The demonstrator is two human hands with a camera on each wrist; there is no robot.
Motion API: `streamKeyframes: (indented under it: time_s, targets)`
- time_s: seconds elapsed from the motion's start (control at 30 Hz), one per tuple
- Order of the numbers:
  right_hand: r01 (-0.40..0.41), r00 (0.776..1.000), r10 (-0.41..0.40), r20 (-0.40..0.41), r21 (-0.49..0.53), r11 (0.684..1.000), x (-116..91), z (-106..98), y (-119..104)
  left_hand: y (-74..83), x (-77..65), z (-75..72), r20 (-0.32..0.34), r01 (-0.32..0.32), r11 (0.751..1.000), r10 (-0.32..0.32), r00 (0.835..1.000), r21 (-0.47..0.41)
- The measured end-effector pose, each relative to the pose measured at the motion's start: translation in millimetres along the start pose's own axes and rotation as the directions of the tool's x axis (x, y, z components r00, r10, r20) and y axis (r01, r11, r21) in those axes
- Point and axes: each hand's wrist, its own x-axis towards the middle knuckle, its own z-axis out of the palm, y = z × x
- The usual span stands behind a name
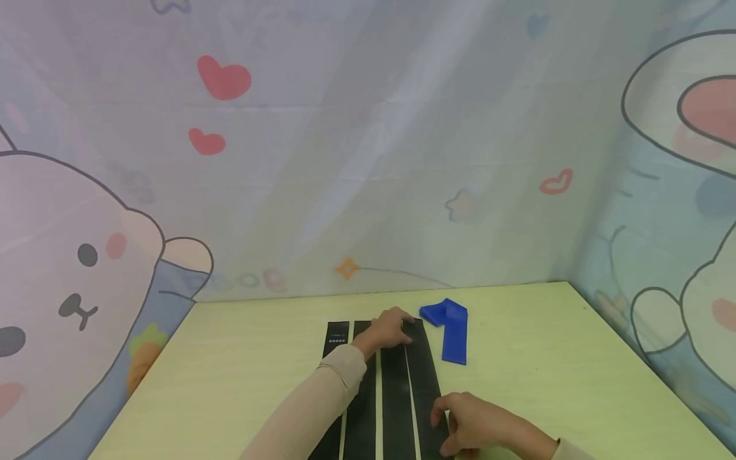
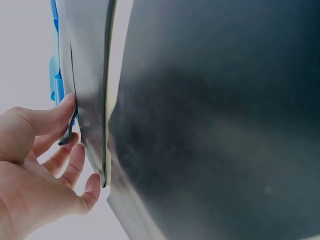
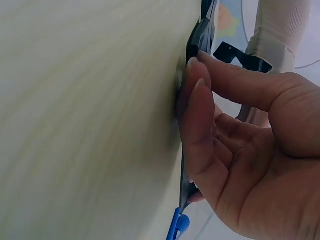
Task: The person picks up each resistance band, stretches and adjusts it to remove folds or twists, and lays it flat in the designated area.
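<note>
Several long, flat black bands lie side by side on the table, running away from me. At the far end of the rightmost black band [image 1: 425, 377], my left hand [image 1: 391, 329] pinches its edge between thumb and fingers; the left wrist view shows that edge bent up beside the thumb [image 2: 66, 105]. My right hand [image 1: 474, 421] is at the near right side of the same band, thumb and index finger [image 3: 192, 82] pinching its edge close over the tabletop. The leftmost black band [image 1: 338, 332] carries small white print and a row of dots.
A folded blue band [image 1: 455, 338] lies on the table just right of the black ones' far end. The pale yellow table [image 1: 546, 358] meets a cartoon-printed cloth backdrop [image 1: 368, 160] at its back and sides.
</note>
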Motion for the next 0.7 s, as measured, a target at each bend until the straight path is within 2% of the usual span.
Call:
streamKeyframes:
  time_s: [0.27, 0.43, 0.7]
  targets:
    - [-0.003, 1.000, 0.003, -0.007, -0.006, 1.000, -1.8, 1.1, 0.4, -3.4, 1.1, -1.5, 0.036, -0.033, 0.999, 0.033, 0.999, 0.021]
    - [0.015, 1.000, -0.015, -0.012, -0.007, 1.000, -2.1, 2.5, 1.4, -4.8, 0.2, -1.7, 0.046, -0.041, 0.999, 0.040, 0.998, 0.015]
    - [-0.006, 1.000, 0.006, -0.017, -0.023, 1.000, -2.9, 0.1, -1.2, -5.8, 1.5, -3.1, 0.045, -0.062, 0.998, 0.062, 0.997, 0.001]
